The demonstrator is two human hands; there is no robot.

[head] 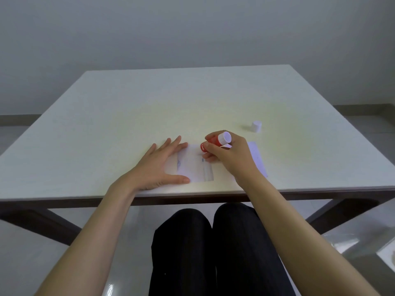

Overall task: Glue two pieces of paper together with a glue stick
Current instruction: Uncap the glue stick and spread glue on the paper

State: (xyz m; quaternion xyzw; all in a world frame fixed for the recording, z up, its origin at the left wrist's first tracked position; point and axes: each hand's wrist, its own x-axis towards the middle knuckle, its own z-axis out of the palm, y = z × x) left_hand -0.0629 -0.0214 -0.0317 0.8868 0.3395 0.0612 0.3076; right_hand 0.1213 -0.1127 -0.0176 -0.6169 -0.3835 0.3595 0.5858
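Two pieces of paper lie near the front edge of the tabletop [106,124]: one sheet [195,165] at centre frame, a second sheet [257,157] partly hidden under the right wrist. The right hand [229,155] has its fingers closed around a red glue stick [214,142], tip angled down onto the centre sheet. The left hand [159,165] lies flat, fingers spread, pinning that sheet. Its white cap [256,126] stands apart, right of centre. Even strokes to the edges, with firm pinning, should serve best.

We were in a bare, plain room, perhaps an office: a pale table [128,116] mid-frame, blank grey wall [192,28] above, glossy floor [352,242] lower right
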